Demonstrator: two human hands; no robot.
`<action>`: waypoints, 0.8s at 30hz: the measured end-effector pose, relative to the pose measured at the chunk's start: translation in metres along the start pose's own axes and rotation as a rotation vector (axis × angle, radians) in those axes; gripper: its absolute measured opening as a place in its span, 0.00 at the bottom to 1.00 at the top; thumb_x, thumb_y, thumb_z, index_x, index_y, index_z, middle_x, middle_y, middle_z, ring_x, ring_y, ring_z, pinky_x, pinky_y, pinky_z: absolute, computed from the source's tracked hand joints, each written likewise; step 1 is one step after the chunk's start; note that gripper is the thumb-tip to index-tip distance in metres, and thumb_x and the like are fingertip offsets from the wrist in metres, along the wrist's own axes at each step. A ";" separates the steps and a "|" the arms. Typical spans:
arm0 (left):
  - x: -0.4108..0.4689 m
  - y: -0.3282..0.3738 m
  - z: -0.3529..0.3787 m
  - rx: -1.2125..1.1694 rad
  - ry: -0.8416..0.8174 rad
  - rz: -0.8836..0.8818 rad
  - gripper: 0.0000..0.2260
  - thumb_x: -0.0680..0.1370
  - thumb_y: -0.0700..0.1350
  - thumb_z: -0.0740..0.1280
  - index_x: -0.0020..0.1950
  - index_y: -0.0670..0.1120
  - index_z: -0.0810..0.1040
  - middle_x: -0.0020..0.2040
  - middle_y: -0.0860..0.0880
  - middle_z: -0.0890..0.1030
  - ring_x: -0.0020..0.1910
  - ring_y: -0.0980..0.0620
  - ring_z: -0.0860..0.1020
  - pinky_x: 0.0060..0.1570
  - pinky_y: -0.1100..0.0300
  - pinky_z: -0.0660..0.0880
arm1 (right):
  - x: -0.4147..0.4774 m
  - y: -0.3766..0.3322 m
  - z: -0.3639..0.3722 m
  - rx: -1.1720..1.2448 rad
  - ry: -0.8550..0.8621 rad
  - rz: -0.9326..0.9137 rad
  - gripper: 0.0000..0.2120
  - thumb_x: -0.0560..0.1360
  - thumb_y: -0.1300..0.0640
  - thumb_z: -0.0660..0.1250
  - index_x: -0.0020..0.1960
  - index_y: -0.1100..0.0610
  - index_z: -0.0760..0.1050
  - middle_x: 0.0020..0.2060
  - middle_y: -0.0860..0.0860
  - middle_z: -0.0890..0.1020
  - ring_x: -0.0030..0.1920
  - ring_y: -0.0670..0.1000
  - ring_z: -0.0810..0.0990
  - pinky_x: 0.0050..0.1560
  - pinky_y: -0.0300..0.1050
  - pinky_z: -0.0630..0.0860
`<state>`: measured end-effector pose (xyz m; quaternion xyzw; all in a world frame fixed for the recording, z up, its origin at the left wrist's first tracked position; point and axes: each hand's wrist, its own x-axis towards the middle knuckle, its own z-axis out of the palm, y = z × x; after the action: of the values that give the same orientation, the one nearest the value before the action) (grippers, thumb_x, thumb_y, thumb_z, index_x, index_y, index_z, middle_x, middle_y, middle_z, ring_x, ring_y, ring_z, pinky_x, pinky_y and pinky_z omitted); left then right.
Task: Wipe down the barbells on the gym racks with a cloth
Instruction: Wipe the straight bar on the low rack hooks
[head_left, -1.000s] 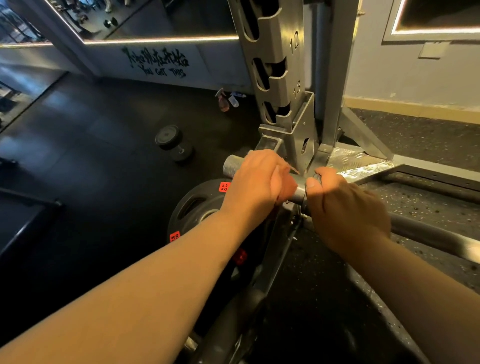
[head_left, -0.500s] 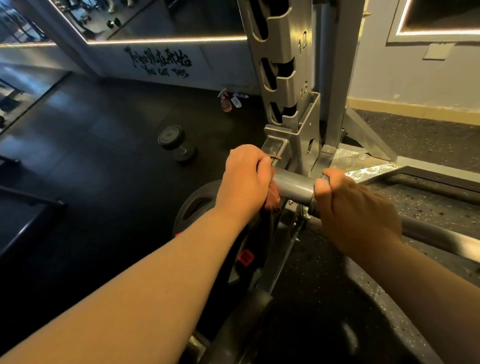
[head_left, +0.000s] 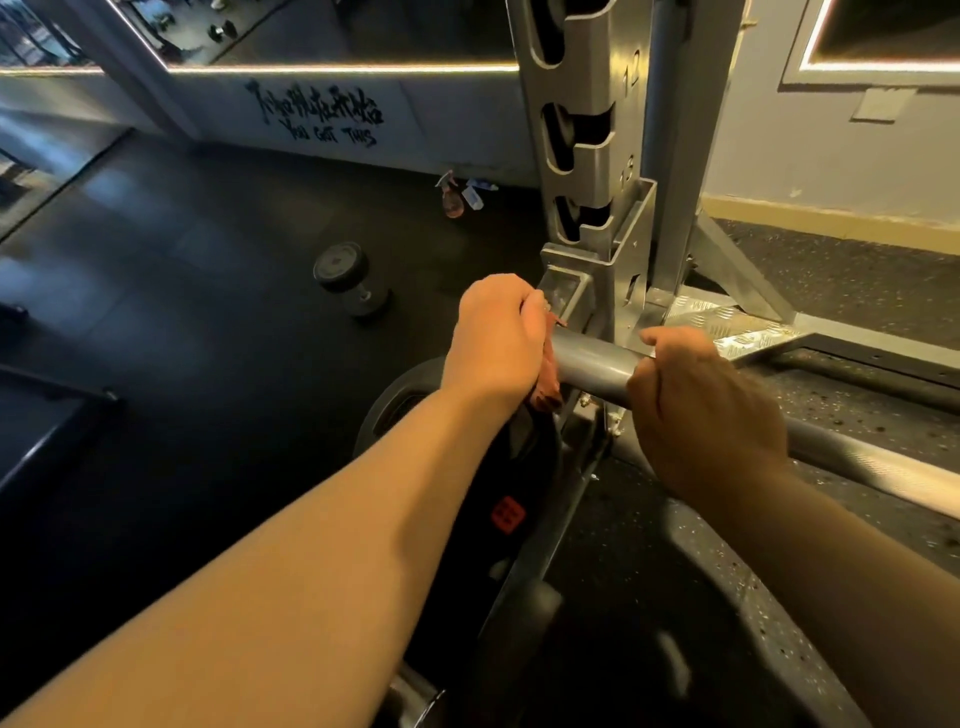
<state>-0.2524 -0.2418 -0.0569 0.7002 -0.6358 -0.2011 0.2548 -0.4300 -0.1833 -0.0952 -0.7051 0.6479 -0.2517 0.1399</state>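
the fingers of the left hand (head_left: 496, 343) are curled tight round a reddish cloth (head_left: 549, 387), pressing it onto the outer end of the barbell (head_left: 592, 364); only a scrap of cloth shows under the palm. the fingers of the right hand (head_left: 701, 410) wrap bare round the bar further in, where the thick sleeve meets the thinner shaft, steadying it. the bar lies low, just in front of the rack (head_left: 587, 156).

a second ago the hands almost touched and the sleeve tip stuck out past the left hand. now that hand has slid out to the tip, leaving bare grey metal between them. i judge this sleeve is about covered, and the long shaft to the right is not yet done.

a weight plate (head_left: 395, 400) sits below the left wrist. a dumbbell (head_left: 348, 278) and a spray bottle (head_left: 449, 195) lie well apart on the dark floor (head_left: 182, 312). the rack's post, close behind the sleeve, leaves the knuckles little room.
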 end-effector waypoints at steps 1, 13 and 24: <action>0.000 0.001 0.006 -0.002 0.080 -0.019 0.11 0.84 0.46 0.61 0.44 0.46 0.78 0.43 0.50 0.79 0.43 0.53 0.79 0.46 0.56 0.76 | 0.000 -0.001 0.001 0.003 0.007 0.003 0.13 0.84 0.50 0.54 0.55 0.56 0.73 0.40 0.51 0.72 0.33 0.46 0.69 0.34 0.44 0.62; -0.005 -0.018 -0.005 -0.016 -0.056 0.235 0.08 0.82 0.44 0.62 0.45 0.45 0.77 0.46 0.49 0.76 0.46 0.51 0.75 0.51 0.48 0.75 | -0.002 -0.005 -0.002 -0.022 0.051 -0.015 0.24 0.83 0.41 0.45 0.54 0.54 0.74 0.38 0.48 0.72 0.30 0.43 0.69 0.28 0.39 0.62; -0.040 0.009 0.033 -0.079 0.295 -0.203 0.25 0.83 0.46 0.62 0.77 0.37 0.63 0.78 0.40 0.62 0.79 0.42 0.58 0.77 0.51 0.60 | -0.002 0.006 0.008 -0.077 0.078 -0.050 0.15 0.84 0.48 0.53 0.59 0.56 0.72 0.45 0.53 0.73 0.34 0.49 0.68 0.35 0.43 0.60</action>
<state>-0.2840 -0.2055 -0.0791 0.7722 -0.5092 -0.1456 0.3511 -0.4305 -0.1827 -0.1056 -0.7157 0.6443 -0.2572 0.0809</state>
